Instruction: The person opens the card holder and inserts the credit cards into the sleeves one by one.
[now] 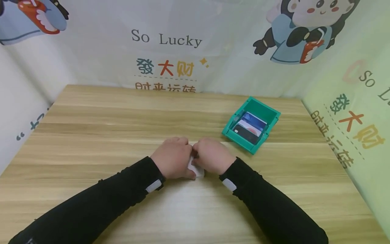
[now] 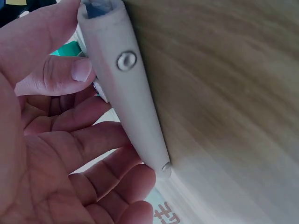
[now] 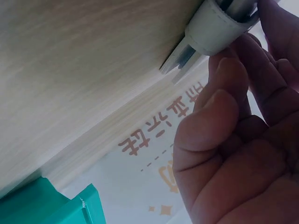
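A small white wallet (image 1: 197, 171) with stitched edges stands low over the wooden table, between the two hands and mostly covered by them in the head view. My left hand (image 1: 175, 158) grips it, thumb at the near end and fingers along its side. In the left wrist view the wallet's long side (image 2: 131, 98) faces the camera, with two round metal snaps on it. Fingers of my right hand (image 1: 214, 155) pinch the wallet at its right side. Seen from the right wrist, a white band (image 3: 215, 30) and parted layers show beside those curled fingers.
A teal open bin (image 1: 252, 149) stands behind and to the right of the hands. Inside lie flat cards (image 1: 250, 127), blue, white and black. Printed cloth walls (image 1: 225, 71) bound the wooden table (image 1: 115, 115) at the back and both sides.
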The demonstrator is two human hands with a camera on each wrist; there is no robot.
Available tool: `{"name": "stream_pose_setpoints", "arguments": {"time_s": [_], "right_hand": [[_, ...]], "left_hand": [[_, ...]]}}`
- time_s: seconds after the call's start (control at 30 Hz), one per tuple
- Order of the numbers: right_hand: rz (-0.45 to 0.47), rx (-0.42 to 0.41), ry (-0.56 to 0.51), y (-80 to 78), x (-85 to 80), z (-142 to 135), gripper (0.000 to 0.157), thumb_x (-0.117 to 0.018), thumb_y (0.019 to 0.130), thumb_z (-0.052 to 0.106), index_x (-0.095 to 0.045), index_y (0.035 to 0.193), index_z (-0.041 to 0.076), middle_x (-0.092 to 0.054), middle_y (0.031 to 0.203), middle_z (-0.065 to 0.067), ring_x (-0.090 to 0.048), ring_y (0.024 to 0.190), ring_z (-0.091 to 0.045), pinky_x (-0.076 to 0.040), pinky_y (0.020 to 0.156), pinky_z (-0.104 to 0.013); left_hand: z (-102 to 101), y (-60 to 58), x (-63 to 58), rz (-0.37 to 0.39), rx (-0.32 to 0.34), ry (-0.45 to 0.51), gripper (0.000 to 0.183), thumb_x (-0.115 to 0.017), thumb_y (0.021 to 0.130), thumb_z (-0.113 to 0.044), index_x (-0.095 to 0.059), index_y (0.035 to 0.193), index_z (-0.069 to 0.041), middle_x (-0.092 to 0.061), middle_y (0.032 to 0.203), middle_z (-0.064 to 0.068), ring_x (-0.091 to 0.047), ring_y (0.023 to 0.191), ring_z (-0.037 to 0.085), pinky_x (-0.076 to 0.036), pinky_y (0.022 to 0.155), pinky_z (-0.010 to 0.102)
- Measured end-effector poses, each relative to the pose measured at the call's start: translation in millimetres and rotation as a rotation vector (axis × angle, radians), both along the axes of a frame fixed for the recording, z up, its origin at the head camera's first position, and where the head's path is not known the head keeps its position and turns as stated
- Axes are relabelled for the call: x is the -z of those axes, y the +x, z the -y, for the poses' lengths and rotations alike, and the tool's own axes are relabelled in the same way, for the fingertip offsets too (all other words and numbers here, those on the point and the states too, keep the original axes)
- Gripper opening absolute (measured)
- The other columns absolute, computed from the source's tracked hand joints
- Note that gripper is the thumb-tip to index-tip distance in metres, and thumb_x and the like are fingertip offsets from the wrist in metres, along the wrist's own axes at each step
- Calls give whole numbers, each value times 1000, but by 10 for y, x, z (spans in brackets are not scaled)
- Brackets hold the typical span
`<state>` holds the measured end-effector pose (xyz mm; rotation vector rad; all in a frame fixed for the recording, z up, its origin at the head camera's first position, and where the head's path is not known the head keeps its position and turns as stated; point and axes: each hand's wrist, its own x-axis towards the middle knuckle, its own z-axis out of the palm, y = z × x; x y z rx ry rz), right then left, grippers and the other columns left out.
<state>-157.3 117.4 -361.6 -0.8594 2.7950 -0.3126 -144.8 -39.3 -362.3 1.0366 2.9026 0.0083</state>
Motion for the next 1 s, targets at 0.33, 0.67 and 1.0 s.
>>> {"name": "stream_pose_setpoints", "arguments": {"time_s": [0.33, 0.67, 1.0], "right_hand": [[28, 4, 0, 20, -4, 12, 11, -69, 85, 21, -68, 91, 11, -57, 73, 4, -50, 68, -13, -45, 63, -25], [7, -5, 0, 35, 17, -18, 7, -64, 89, 18, -64, 84, 13, -55, 70, 1, -50, 66, -14, -45, 62, -26], [75, 21, -49, 17, 9, -193, 11, -60, 88, 21, -60, 77, 19, -56, 65, 6, -50, 60, -10, -45, 55, -26]], "left_hand": [[44, -46, 104, 1, 4, 109, 68, -75, 57, -67, -63, 96, -14, -46, 76, -5, -41, 72, 14, -39, 68, 31], [-4, -33, 63, 28, -21, 111, 62, -77, 58, -64, -61, 92, -15, -46, 79, -3, -42, 75, 17, -41, 71, 36], [-79, -8, 48, 7, -45, 3, 80, -65, 59, -79, -59, 101, -11, -49, 87, 0, -44, 82, 20, -42, 79, 42]]}}
